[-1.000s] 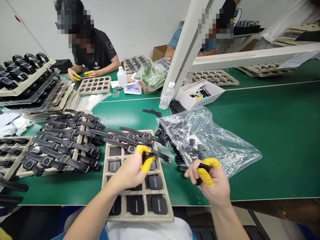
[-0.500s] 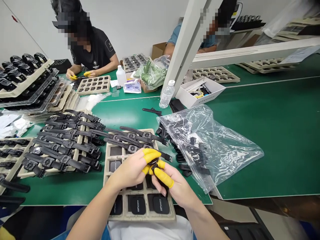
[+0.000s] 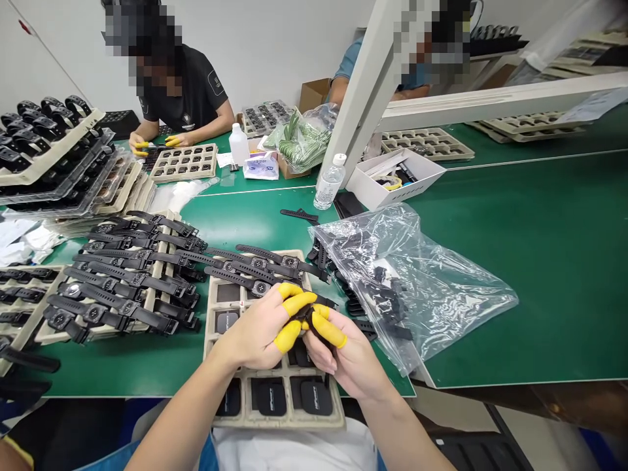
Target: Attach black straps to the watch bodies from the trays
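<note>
My left hand [image 3: 260, 333] and my right hand [image 3: 350, 353], with yellow finger covers, meet above a beige compartment tray [image 3: 279, 420]. Between the left fingertips is a small black watch body [image 3: 304, 314], mostly hidden. My right hand pinches a black watch strap [image 3: 320, 335] against it; whether the two are joined cannot be seen. Black square pieces with white lettering [image 3: 271, 397] lie in the near compartments. Watches with straps [image 3: 260, 263] lie across the tray's far end.
Left are a tray heaped with strapped watches [image 3: 122, 281] and stacked trays [image 3: 53, 163]. A clear plastic bag [image 3: 441, 294] lies over loose black straps [image 3: 356, 304] at right. Beyond stand a bottle [image 3: 330, 183], a white box [image 3: 397, 186] and a post [image 3: 366, 85]. Two people sit across.
Both hands stay together over the tray. The left fingers have shifted their grip on the watch, with the thumb lower, and the right hand has moved slightly rightward.
</note>
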Tool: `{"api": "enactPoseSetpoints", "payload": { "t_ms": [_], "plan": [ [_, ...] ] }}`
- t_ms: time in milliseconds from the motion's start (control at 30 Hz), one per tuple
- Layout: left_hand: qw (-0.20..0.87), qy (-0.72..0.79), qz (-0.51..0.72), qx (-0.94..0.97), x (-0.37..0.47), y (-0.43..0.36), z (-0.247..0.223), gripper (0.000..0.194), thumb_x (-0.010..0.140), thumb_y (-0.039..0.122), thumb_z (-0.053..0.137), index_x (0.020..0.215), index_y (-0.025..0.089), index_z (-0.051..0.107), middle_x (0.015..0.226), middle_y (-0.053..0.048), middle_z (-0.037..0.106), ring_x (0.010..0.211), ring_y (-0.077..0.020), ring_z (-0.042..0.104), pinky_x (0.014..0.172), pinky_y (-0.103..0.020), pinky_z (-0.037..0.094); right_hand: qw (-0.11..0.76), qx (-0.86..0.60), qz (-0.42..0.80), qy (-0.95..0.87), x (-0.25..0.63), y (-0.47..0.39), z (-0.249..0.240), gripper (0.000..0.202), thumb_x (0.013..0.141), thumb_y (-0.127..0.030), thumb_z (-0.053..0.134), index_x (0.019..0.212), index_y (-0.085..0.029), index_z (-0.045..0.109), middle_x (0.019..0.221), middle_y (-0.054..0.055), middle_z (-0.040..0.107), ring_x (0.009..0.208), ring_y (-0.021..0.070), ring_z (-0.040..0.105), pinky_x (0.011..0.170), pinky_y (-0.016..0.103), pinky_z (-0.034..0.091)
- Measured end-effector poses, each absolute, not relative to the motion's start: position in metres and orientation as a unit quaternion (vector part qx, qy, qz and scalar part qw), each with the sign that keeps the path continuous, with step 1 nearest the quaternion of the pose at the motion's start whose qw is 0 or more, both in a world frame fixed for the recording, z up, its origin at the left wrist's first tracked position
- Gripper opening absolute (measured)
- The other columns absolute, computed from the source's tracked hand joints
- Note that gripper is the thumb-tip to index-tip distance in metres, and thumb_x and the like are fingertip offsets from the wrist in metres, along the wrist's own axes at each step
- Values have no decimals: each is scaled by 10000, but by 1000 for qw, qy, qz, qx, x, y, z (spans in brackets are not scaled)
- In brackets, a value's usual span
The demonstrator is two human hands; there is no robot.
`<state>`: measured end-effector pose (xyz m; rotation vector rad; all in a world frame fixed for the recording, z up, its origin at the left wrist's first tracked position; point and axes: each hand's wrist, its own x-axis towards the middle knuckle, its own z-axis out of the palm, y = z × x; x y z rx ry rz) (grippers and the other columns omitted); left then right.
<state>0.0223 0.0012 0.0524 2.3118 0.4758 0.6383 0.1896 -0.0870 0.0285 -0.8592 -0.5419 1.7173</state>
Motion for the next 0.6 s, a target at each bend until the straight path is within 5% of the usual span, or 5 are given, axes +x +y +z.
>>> {"api": "enactPoseSetpoints", "payload": {
  "t_ms": [333, 600],
  "plan": [
    [243, 220, 162, 931, 23, -2, 56, 368, 969, 201, 443, 1273, 114, 633, 1155, -181, 634, 1081, -303, 579, 922, -476, 584, 486, -383, 748, -242, 198, -85, 29, 498, 893, -633, 772, 861, -202, 524, 460, -94, 492, 356, 21, 207, 372, 162, 182],
    [331, 189, 216, 899, 20, -1, 54, 425, 1053, 227, 383, 1451, 166, 518, 1298, -170, 638, 1205, -271, 602, 1047, -459, 559, 503, -395, 729, -244, 195, -92, 27, 477, 894, -631, 767, 953, -199, 574, 444, -90, 492, 357, 47, 251, 379, 170, 234]
  ]
}}
